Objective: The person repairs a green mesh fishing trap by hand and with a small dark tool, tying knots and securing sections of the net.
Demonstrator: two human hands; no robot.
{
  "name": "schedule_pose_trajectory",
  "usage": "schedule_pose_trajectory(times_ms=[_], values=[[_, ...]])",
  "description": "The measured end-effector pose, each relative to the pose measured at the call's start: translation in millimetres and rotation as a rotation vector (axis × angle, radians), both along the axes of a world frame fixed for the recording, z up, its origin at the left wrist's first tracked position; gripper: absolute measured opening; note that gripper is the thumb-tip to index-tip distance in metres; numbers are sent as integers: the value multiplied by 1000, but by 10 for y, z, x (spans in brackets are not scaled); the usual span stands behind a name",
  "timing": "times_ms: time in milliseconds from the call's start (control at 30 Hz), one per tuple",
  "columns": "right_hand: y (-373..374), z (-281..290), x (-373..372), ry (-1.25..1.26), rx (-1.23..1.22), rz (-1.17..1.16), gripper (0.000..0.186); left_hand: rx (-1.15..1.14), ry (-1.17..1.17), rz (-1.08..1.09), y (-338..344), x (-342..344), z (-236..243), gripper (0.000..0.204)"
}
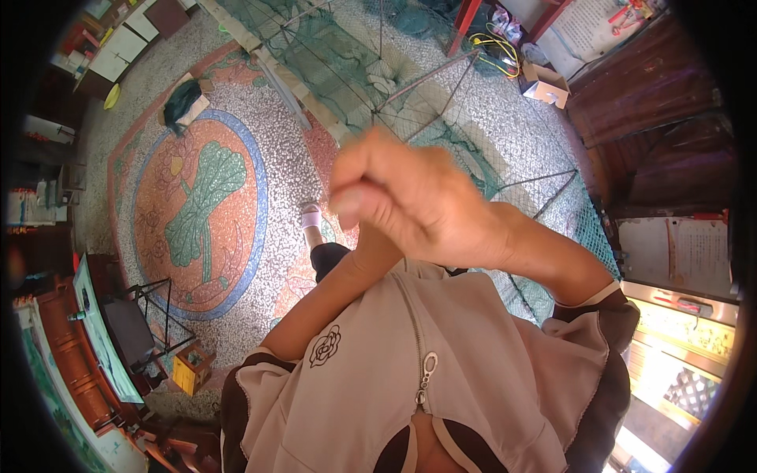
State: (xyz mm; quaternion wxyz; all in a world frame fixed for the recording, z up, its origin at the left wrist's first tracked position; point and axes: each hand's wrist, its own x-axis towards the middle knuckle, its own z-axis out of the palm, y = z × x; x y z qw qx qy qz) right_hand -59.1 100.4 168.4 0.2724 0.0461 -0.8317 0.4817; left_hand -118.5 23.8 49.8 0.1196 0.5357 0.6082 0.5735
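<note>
My right hand (418, 201) is raised close in front of my chest, its fingers curled in and the thumb pressed against them. Whatever may be pinched there does not show. My left forearm (335, 296) reaches up from the lower left, and the left hand is hidden behind the right one. Beyond both hands a green mesh net (331, 71) is spread over the floor, with thin dark rods (426, 79) running across it in a frame. Part of the net also hangs or lies along my right side.
A long pale bar (281, 88) borders the net. An open cardboard box (546, 85) and a yellow cord (505, 59) lie at the far right. Dark green netting (183, 101) is bundled at the far left. My slippered foot (312, 214) rests on the patterned floor (252, 236).
</note>
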Motion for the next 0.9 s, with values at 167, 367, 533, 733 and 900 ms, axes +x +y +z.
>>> schedule_pose_trajectory(times_ms=[167, 367, 533, 733, 900], values=[[162, 375, -23, 133, -393, -17, 12, 25, 134, -12, 76, -44, 72, 11], [262, 491, -95, 317, -702, -80, 18, 105, -41, -105, 193, -58, 231, 6], [242, 584, -158, 506, -659, -96, 20, -3, -224, -174, 173, -57, 157, 5], [585, 714, -76, 620, -579, -37, 17, 35, -291, -192, 180, -38, 33, 11], [717, 906, 177, 609, -616, 76, 15, 51, -335, -207, 196, -27, -26, 20]])
